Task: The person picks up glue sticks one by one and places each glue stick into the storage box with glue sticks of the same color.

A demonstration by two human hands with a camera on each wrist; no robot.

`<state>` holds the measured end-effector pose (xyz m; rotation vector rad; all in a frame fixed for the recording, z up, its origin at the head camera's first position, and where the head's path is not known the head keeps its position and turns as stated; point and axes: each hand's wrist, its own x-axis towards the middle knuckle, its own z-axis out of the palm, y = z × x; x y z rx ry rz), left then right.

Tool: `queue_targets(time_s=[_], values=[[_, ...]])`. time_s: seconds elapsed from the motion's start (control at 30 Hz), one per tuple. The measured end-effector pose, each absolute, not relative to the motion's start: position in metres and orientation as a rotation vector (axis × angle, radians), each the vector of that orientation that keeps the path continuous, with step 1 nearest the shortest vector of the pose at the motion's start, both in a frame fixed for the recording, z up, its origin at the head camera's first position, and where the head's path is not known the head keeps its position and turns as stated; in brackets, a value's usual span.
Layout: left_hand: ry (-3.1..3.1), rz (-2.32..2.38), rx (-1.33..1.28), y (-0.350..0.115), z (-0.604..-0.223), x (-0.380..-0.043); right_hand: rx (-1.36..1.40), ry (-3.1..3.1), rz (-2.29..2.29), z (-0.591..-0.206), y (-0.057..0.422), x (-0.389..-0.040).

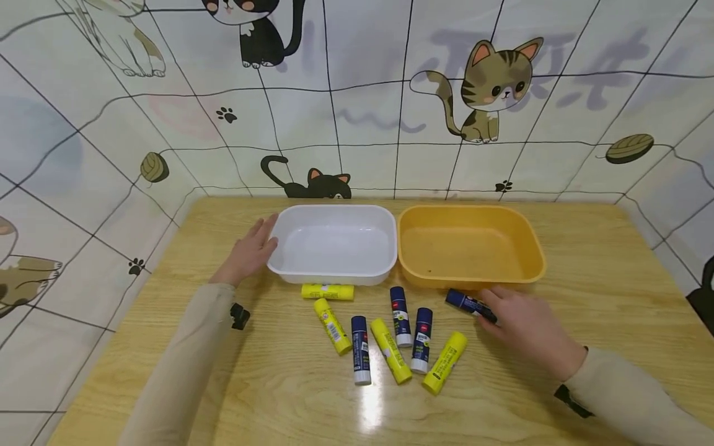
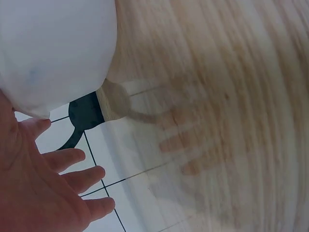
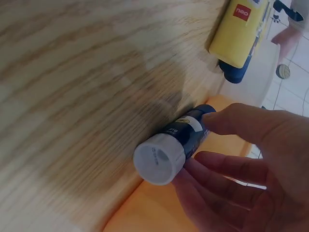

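My left hand (image 1: 252, 251) rests at the left end of a white plastic tray (image 1: 334, 276), its fingers spread and straight. The left wrist view shows the thumb against the white wall (image 2: 58, 53). On the right, my right hand (image 1: 527, 331) pinches a navy blue glue stick (image 1: 467, 303) just in front of a yellow-orange tray (image 1: 474, 279). In the right wrist view this glue stick (image 3: 190, 126) lies on its side between thumb and fingers, its white base toward the camera. Several yellow glue sticks (image 1: 390, 351) and navy ones (image 1: 361, 351) lie between my hands.
Both trays stand side by side at the back of the wooden table (image 1: 290, 396). One yellow glue stick (image 1: 328, 292) lies right along the front of the white tray. A cat-patterned white cloth (image 1: 368, 118) hangs behind the table and along its sides.
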<state>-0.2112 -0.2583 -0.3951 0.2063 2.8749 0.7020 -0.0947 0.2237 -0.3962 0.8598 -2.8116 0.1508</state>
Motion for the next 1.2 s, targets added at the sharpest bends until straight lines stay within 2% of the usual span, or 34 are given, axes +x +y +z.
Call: queue_targets(time_s=[0.5,1.2], values=[[3.032,0.448,0.134,-0.249,-0.402,-0.211,0.907,-2.806,0.066,-0.405,0.212,-0.093],[3.092,0.489,0.166,-0.247,-0.382,-0.212,0.876,-2.888,0.179,-0.389,0.218,-0.093]])
